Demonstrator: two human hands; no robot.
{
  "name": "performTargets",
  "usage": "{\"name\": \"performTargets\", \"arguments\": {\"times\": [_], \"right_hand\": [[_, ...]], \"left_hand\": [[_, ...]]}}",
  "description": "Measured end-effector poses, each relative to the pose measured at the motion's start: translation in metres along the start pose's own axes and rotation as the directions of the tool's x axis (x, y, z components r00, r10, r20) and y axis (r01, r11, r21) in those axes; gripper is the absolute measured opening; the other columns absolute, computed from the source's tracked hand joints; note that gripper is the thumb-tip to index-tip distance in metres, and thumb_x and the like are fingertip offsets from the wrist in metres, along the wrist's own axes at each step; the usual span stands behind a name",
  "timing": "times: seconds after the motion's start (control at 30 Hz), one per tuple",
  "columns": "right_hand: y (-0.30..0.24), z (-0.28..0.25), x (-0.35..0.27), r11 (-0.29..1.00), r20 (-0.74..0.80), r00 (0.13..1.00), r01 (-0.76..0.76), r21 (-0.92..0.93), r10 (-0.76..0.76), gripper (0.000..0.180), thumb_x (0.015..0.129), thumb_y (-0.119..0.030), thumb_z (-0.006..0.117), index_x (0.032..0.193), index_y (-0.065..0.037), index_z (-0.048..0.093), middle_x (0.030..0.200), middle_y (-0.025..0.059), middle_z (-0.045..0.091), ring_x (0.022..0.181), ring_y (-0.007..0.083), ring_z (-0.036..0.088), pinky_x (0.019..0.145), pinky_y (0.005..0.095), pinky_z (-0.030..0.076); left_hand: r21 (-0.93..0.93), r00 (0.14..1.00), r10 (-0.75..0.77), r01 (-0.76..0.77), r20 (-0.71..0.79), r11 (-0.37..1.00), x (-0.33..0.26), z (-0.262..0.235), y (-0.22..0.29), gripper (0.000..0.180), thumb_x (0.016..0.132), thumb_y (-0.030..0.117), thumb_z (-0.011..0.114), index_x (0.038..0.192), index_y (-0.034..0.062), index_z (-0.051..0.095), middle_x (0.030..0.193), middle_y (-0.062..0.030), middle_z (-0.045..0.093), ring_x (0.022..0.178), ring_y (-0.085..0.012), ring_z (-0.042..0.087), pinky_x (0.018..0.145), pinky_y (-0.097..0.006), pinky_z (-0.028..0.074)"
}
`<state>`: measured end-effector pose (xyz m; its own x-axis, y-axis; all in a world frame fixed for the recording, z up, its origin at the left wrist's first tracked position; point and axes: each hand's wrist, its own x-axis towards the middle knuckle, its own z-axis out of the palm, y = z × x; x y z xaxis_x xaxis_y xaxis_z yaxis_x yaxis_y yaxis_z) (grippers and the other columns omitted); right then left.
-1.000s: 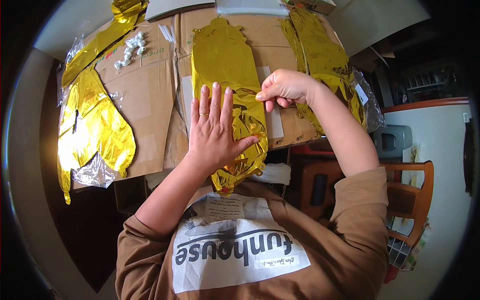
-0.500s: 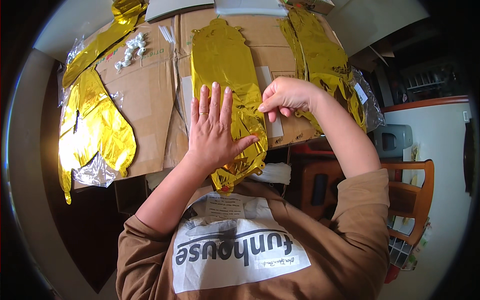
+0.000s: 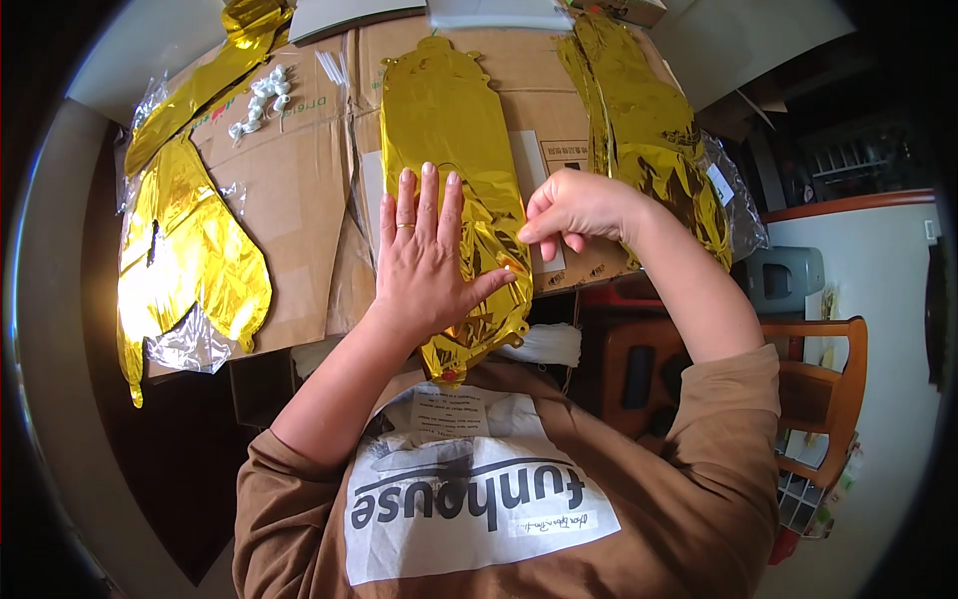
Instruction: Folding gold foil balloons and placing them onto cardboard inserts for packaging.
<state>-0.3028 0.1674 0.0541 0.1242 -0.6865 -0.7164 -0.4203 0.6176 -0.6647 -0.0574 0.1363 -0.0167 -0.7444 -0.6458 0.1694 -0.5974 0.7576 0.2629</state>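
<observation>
A flat gold foil balloon lies lengthwise on the cardboard in front of me, with small tabs along its edge. Its near end hangs over the cardboard's front edge toward my shirt. My left hand rests flat on the balloon, fingers stretched out and thumb spread to the right. At the balloon's right edge, my right hand is closed in a pinch, thumb against curled fingers, gripping the foil's rim. The exact spot between its fingertips is hidden.
Cardboard covers the table. More gold foil balloons lie at left, and a folded stack at right. White ribbon coils and white straws sit at back left. A wooden chair stands at right.
My right hand has slid slightly nearer to me along the balloon's right edge, still pinching. My left hand stays flat in nearly the same place.
</observation>
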Motion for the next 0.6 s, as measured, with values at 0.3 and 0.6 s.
{"name": "performTargets", "arguments": {"times": [0.3, 0.6], "right_hand": [[0.02, 0.03, -0.021, 0.997, 0.008, 0.999, -0.033, 0.076, 0.032, 0.016, 0.092, -0.016, 0.072, 0.085, -0.002, 0.069, 0.071, 0.0079, 0.072, 0.045, 0.0047, 0.052, 0.043, 0.0206, 0.039], [0.022, 0.043, -0.034, 0.974, -0.273, 0.955, 0.057, -0.221, -0.117, 0.02, 0.089, -0.017, 0.076, 0.085, 0.0, 0.067, 0.068, 0.0074, 0.07, 0.054, 0.01, 0.061, 0.05, 0.0264, 0.049]], "left_hand": [[0.016, 0.997, 0.016, -0.015, -0.074, 1.0, -0.001, 0.001, 0.0, 0.122, 0.082, 0.084, 0.055, 0.162, -0.002, 0.022, 0.167, -0.0278, 0.02, 0.158, -0.0427, 0.011, 0.126, -0.054, 0.007], [0.025, 0.997, 0.024, -0.022, -0.079, 0.999, 0.0, 0.003, -0.001, 0.121, 0.082, 0.086, 0.053, 0.16, -0.0031, 0.024, 0.167, -0.0285, 0.021, 0.157, -0.0441, 0.013, 0.126, -0.055, 0.008]]}}
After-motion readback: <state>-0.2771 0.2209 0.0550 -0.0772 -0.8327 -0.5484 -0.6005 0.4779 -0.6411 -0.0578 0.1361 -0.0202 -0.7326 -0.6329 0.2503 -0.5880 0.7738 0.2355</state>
